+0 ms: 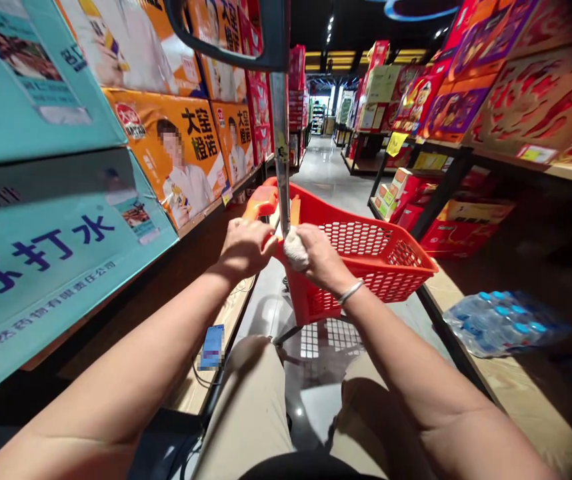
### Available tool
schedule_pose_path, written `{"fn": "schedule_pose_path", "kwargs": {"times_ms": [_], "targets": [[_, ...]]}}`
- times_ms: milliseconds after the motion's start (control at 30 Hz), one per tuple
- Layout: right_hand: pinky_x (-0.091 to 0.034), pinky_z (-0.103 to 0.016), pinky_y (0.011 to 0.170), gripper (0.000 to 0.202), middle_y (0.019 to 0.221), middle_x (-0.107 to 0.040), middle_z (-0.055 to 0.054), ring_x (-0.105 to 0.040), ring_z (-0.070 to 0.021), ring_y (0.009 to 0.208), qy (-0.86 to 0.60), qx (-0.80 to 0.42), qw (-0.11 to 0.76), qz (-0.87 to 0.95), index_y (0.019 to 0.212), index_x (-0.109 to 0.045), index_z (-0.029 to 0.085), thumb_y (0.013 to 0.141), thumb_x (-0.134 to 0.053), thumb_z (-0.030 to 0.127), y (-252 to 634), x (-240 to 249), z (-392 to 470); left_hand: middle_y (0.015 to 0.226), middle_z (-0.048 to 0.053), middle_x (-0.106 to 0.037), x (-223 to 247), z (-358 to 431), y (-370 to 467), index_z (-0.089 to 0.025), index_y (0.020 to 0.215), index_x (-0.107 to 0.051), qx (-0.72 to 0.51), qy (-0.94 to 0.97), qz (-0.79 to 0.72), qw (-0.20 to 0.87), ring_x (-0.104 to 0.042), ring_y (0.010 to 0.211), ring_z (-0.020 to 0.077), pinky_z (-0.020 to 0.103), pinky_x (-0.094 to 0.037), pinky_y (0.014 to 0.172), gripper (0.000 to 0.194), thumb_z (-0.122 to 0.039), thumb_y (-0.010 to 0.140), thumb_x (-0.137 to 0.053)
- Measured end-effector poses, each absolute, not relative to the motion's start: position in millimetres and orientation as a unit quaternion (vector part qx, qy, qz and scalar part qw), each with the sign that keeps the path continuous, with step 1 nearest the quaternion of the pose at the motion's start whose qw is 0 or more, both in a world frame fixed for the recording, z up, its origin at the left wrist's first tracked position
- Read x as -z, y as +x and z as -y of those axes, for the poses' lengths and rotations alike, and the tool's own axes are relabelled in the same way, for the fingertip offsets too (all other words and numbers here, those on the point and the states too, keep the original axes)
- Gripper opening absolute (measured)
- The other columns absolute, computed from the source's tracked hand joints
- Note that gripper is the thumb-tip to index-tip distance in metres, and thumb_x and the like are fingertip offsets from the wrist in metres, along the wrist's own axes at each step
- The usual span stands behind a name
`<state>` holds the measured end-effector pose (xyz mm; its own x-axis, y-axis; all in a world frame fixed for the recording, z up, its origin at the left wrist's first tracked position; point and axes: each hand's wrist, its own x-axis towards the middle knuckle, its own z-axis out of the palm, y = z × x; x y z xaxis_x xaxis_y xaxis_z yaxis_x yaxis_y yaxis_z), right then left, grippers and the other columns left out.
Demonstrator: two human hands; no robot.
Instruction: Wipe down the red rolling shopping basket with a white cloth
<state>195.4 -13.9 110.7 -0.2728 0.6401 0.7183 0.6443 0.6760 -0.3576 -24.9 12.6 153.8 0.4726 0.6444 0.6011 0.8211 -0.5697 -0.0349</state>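
Note:
A red plastic shopping cart point(366, 233) with perforated sides stands in front of me, angled to the right. My left hand point(249, 247) is closed on its handle point(262, 202), left of an upright metal pole point(280, 133). Bunched in my right hand point(322, 257) is a whitish cloth point(296, 249), pressed against the pole's lower end. Whether the right fingers also grip the pole is hidden. A dark rounded frame point(226, 57) is at the pole's top.
Stacked orange cartons point(166, 157) and light blue cartons point(66, 233) line the left shelf. A phone point(212, 347) with a cable lies on the low left ledge. At right are red gift boxes point(466, 227) and wrapped water bottles point(501, 320). A tiled aisle point(321, 157) runs ahead.

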Motion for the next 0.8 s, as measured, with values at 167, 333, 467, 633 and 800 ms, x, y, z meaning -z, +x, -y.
{"fn": "schedule_pose_path", "kwargs": {"times_ms": [167, 333, 467, 633, 800], "targets": [[-0.052, -0.044, 0.100, 0.045, 0.118, -0.064, -0.010, -0.060, -0.0267, 0.110, -0.413, -0.034, 0.427, 0.804, 0.137, -0.058, 0.029, 0.092, -0.063, 0.025, 193, -99, 5, 0.105, 0.012, -0.071, -140, -16, -26, -0.022, 0.108, -0.071, 0.251, -0.853, 0.422, 0.177, -0.058, 0.109, 0.0335, 0.053, -0.034, 0.103, 0.033, -0.045, 0.089, -0.056], [-0.052, -0.042, 0.104, 0.051, 0.127, -0.061, -0.009, -0.060, -0.0231, 0.116, -0.386, -0.033, 0.424, 0.819, 0.142, -0.056, 0.032, 0.093, -0.059, 0.019, 239, -79, 7, 0.110, 0.011, -0.068, -141, -15, -32, -0.026, 0.118, -0.070, 0.242, -0.861, 0.416, 0.166, -0.055, 0.112, 0.0352, 0.053, -0.034, 0.105, 0.039, -0.047, 0.086, -0.064], [-0.050, -0.044, 0.108, 0.054, 0.132, -0.061, -0.008, -0.059, -0.0225, 0.121, -0.443, -0.016, 0.387, 0.808, 0.147, -0.053, 0.034, 0.096, -0.053, 0.017, 292, -58, 20, 0.113, 0.011, -0.064, -138, -13, -33, -0.029, 0.124, -0.068, 0.244, -0.865, 0.404, 0.170, -0.052, 0.112, 0.0356, 0.054, -0.034, 0.105, 0.044, -0.053, 0.087, -0.065], [-0.052, -0.048, 0.102, 0.057, 0.127, -0.061, -0.011, -0.059, -0.0266, 0.115, -0.522, 0.019, 0.361, 0.773, 0.143, -0.059, 0.031, 0.089, -0.056, 0.011, 292, -60, 33, 0.114, 0.011, -0.061, -134, -14, -29, -0.028, 0.122, -0.068, 0.251, -0.859, 0.403, 0.189, -0.048, 0.111, 0.0354, 0.056, -0.031, 0.107, 0.046, -0.060, 0.091, -0.058], [-0.053, -0.044, 0.100, 0.058, 0.127, -0.058, -0.010, -0.058, -0.0261, 0.112, -0.454, 0.020, 0.440, 0.774, 0.144, -0.057, 0.038, 0.089, -0.066, 0.022, 207, -83, 20, 0.108, 0.010, -0.061, -131, -14, -24, -0.029, 0.112, -0.070, 0.279, -0.846, 0.420, 0.171, -0.047, 0.108, 0.0343, 0.056, -0.031, 0.104, 0.044, -0.064, 0.091, -0.054]]}}
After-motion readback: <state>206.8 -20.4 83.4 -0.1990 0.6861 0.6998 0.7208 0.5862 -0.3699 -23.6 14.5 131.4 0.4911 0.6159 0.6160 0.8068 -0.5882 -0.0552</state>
